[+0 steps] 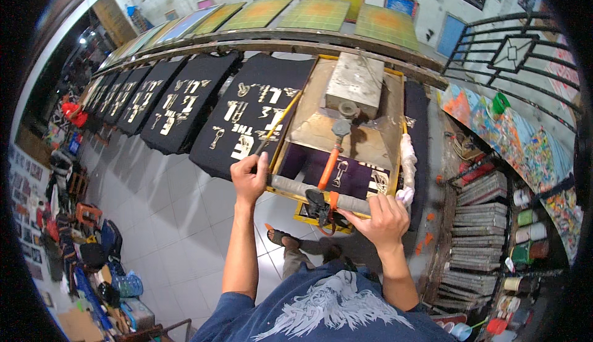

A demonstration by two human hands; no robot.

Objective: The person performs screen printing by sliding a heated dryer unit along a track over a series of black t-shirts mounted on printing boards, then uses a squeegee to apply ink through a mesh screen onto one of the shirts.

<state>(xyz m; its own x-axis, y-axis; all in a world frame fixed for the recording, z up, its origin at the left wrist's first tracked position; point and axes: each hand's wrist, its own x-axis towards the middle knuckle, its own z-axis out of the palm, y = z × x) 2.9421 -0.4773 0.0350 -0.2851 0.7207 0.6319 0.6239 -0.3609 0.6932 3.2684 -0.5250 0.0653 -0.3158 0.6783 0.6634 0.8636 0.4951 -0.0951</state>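
A metal heater hood [309,116] in a yellow-edged frame hangs over a dark printed T-shirt [355,175]. Along its near side runs a grey-wrapped bar [296,187]. At the right end of that bar, my right hand [384,220] is closed round it. My left hand [249,178] is curled with the thumb up, beside the bar's left end. A thin yellow rod [284,115] slants down toward this hand; what the fingers hold is hidden. An orange lever [329,168] slopes from the hood's top to a black clamp [318,206] on the bar.
More black printed T-shirts [250,110] lie on sloping boards along the bench, leftward. Behind them, greenish screens [312,15] lean on a rail [259,41]. Stacked frames [475,237] and paint tubs [530,234] stand right. Assorted goods [126,283] line the left floor.
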